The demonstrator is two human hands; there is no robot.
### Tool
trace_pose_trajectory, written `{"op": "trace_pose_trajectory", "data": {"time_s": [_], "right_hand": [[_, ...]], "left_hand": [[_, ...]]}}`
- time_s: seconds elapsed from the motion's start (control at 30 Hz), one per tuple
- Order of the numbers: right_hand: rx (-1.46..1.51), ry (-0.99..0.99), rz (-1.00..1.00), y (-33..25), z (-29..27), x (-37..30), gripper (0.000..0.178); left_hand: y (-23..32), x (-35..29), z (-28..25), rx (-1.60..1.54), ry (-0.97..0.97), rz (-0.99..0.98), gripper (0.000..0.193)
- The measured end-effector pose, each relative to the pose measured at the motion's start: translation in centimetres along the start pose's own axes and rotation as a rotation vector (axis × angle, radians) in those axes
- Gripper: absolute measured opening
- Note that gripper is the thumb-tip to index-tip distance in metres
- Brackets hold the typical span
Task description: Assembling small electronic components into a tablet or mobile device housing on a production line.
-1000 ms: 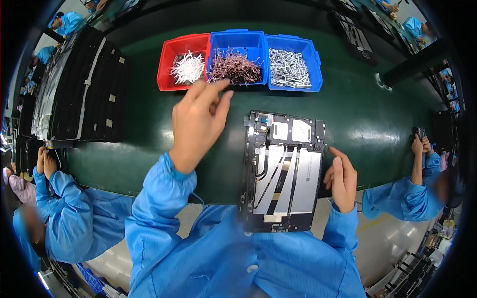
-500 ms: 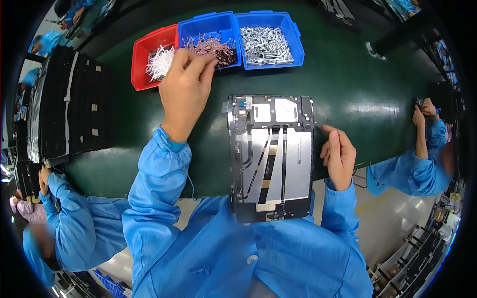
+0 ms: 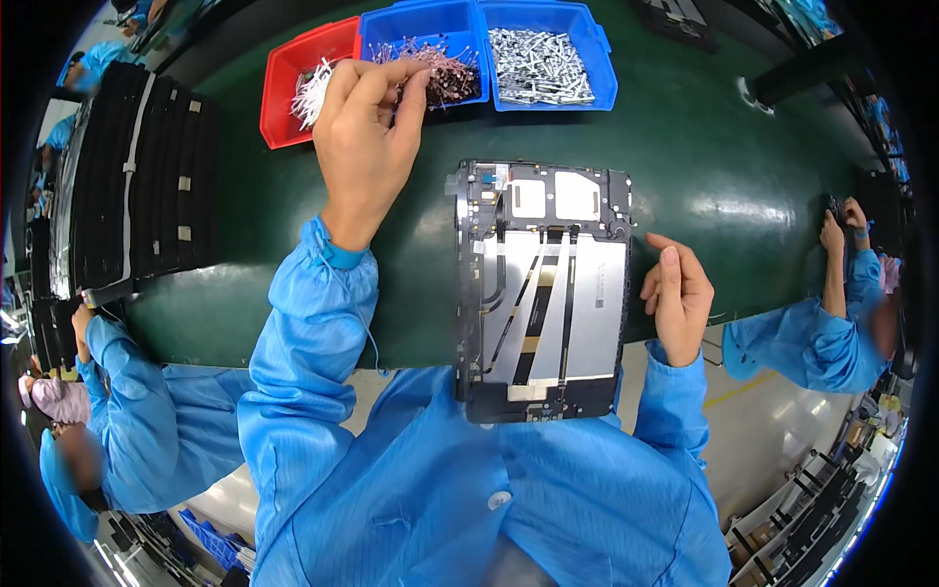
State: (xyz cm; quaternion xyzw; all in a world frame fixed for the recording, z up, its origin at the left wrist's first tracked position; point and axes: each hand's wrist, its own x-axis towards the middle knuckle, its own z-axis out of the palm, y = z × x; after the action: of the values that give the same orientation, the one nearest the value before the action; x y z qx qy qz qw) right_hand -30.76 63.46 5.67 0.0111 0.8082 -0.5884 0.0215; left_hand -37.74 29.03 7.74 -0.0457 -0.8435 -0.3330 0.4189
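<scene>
My left hand point(image 3: 367, 132) is raised over the front of the middle blue bin point(image 3: 474, 20), which holds thin pinkish wires point(image 3: 445, 70) with dark ends. Its thumb and forefinger come together in a pinch; whatever is between the tips is too small to make out. In front of me lies an opened tablet point(image 3: 595, 323), inner side up, with a silver panel, black flat cables and a dark board along its far end. Its near end reaches past the table edge. Just right of the tablet, my right hand point(image 3: 680, 298) rests with loosely bent fingers apart and nothing in them.
Left of the blue bin, a red bin point(image 3: 281, 98) holds white thin pieces; another blue bin point(image 3: 603, 83) contains small silver parts. A stack of black panels point(image 3: 147, 186) stands on the green table point(image 3: 734, 196) at left. Co-workers sit on both sides, one's hands point(image 3: 843, 223) at right.
The view has shifted slightly, so bins and tablet appear higher. My left hand stays by the middle bin, its fingertips a little off the wires. My right hand keeps its pose.
</scene>
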Motion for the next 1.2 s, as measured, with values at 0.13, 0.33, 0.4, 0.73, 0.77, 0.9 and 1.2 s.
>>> {"op": "trace_pose_trajectory", "data": {"time_s": [0.13, 0.33, 0.4, 0.73, 0.77, 0.9, 1.2], "right_hand": [[0.004, -0.009, -0.008, -0.1, 0.1, 0.2, 0.035], [0.016, 0.022, -0.053, -2.8, -0.4, 0.3, 0.028], [-0.033, 0.048, -0.252, -4.4, 0.1, 0.3, 0.021], [0.229, -0.695, 0.084, -10.5, 8.1, 1.3, 0.025], [0.143, -0.659, 0.003, -10.4, 8.2, 1.6, 0.020], [0.024, -0.447, -0.454, -9.1, 9.0, 1.6, 0.012], [-0.039, -0.368, -0.630, -9.2, 9.5, 1.7, 0.013]], "left_hand": [[0.0, 0.2, -0.4, -0.063, 0.054, -0.068, 0.010], [2.6, -0.9, -2.1, -0.232, -0.010, -0.105, 0.013], [5.9, -1.9, -4.3, -0.554, -0.193, -0.606, 0.014], [9.4, -8.3, -5.8, -0.780, -0.327, -0.602, 0.019], [9.4, -8.2, -5.8, -0.759, -0.299, -0.594, 0.019], [9.0, -8.6, -5.8, -0.490, -0.252, -0.445, 0.021], [9.0, -9.5, -5.4, 0.016, -0.124, -0.072, 0.030]]}}
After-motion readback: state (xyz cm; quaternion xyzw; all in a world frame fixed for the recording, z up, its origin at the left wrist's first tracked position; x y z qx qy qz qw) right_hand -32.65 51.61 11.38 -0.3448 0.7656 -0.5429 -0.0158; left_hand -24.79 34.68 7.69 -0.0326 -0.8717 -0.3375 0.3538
